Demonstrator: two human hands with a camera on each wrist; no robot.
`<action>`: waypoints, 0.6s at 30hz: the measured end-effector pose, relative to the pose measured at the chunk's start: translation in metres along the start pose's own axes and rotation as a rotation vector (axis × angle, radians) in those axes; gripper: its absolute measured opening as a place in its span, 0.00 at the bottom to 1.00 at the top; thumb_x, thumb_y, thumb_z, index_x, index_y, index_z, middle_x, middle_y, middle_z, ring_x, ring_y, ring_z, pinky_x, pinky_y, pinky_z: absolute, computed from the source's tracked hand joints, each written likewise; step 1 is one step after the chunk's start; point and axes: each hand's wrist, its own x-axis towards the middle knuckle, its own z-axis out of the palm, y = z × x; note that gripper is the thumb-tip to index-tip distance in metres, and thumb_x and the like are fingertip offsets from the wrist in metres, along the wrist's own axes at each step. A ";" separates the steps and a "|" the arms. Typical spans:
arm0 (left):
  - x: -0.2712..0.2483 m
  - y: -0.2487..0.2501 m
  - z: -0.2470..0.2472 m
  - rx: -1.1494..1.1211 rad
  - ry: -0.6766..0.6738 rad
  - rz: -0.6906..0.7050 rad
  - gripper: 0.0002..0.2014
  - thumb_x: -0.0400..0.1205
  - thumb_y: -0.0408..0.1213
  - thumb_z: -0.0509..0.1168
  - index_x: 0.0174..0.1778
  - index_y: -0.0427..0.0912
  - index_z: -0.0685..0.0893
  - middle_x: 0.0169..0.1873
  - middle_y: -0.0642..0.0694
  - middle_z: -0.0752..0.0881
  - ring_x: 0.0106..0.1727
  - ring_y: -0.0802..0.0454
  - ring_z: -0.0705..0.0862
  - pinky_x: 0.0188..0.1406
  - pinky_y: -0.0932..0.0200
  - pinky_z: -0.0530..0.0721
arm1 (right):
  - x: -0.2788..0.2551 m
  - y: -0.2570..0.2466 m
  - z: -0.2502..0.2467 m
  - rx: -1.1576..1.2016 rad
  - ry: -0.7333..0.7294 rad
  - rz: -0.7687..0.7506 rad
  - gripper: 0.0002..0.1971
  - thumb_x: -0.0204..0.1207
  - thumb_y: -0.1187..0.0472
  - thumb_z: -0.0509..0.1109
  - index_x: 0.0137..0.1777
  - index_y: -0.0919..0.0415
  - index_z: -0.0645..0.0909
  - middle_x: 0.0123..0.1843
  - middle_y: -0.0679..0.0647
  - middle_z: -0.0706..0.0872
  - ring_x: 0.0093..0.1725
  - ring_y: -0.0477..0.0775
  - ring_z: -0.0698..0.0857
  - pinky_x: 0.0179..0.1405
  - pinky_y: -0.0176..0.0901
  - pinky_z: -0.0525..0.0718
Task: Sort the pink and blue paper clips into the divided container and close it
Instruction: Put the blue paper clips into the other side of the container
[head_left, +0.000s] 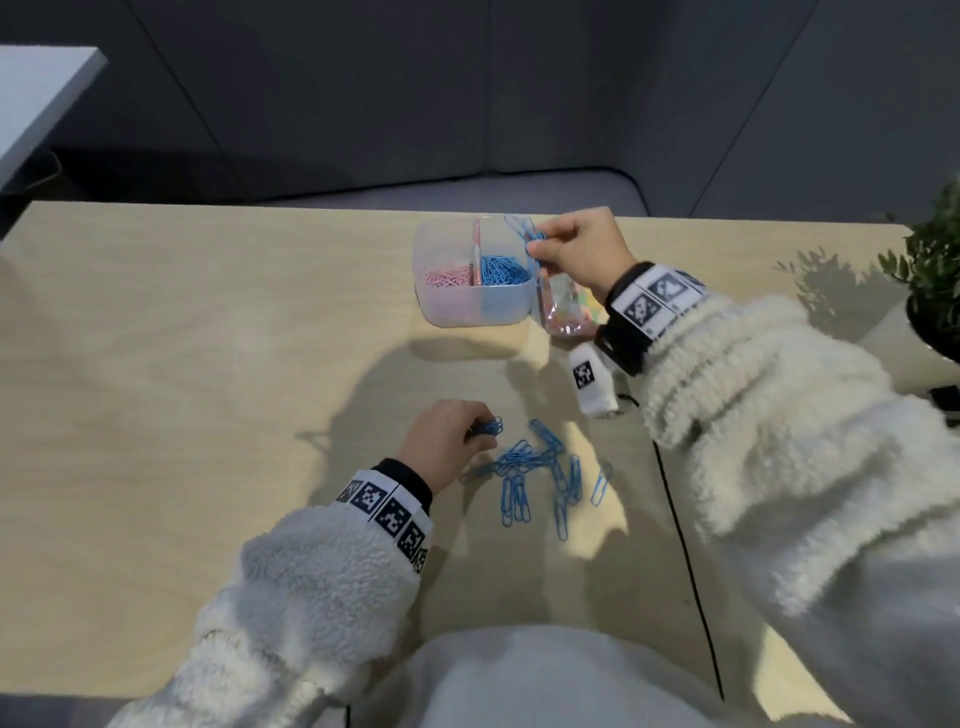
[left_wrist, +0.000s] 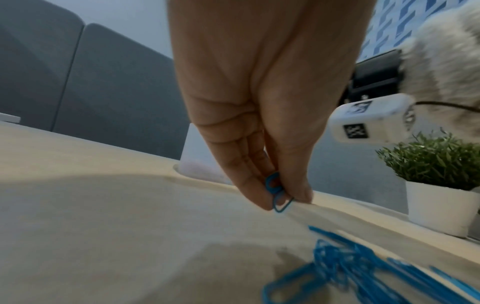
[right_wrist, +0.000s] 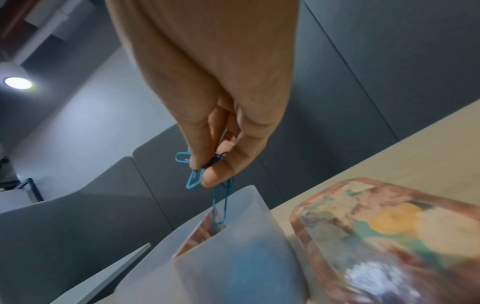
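The right hand (head_left: 582, 249) hangs over the right-hand edge of the translucent divided container (head_left: 475, 317), thumb and fingertips pinched on a small bunch of blue paper clips (head_left: 527, 234) that dangles above the compartment already holding a heap of blue clips (head_left: 504, 270). In the right wrist view one long clip from that bunch reaches down past the container's rim. The left compartment, beyond the pink divider (head_left: 475, 254), holds pink paper clips (head_left: 448, 275). The container stands open on the pale wooden table (head_left: 208, 338), and its patterned lid (right_wrist: 384, 236) lies just beside it on the right. Nearer the person, the left hand (head_left: 447, 441) is lowered to the table, fingers and thumb pinching a few blue clips (left_wrist: 276, 193) at the left edge of a loose scatter of blue clips (head_left: 540, 470) on the tabletop. A potted plant (left_wrist: 436, 181) stands at the table's right edge.
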 end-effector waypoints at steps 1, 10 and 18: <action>0.002 0.001 -0.004 -0.015 0.008 -0.001 0.09 0.79 0.38 0.67 0.51 0.37 0.85 0.48 0.41 0.88 0.49 0.45 0.83 0.41 0.63 0.67 | 0.010 -0.003 0.004 0.002 0.015 0.006 0.07 0.71 0.74 0.72 0.49 0.73 0.85 0.31 0.56 0.84 0.22 0.45 0.80 0.26 0.34 0.84; 0.057 0.024 -0.063 -0.100 0.263 -0.025 0.09 0.77 0.36 0.69 0.50 0.35 0.83 0.48 0.37 0.88 0.51 0.41 0.84 0.45 0.57 0.73 | 0.038 -0.001 0.036 -0.422 0.016 0.064 0.08 0.71 0.71 0.72 0.50 0.66 0.86 0.56 0.63 0.88 0.51 0.64 0.88 0.56 0.56 0.87; 0.138 0.050 -0.094 0.013 0.287 -0.128 0.11 0.78 0.37 0.67 0.52 0.35 0.81 0.54 0.35 0.86 0.58 0.37 0.82 0.56 0.49 0.77 | -0.008 0.006 -0.004 -0.240 0.104 -0.027 0.15 0.69 0.68 0.59 0.36 0.55 0.87 0.37 0.54 0.87 0.45 0.63 0.90 0.54 0.60 0.87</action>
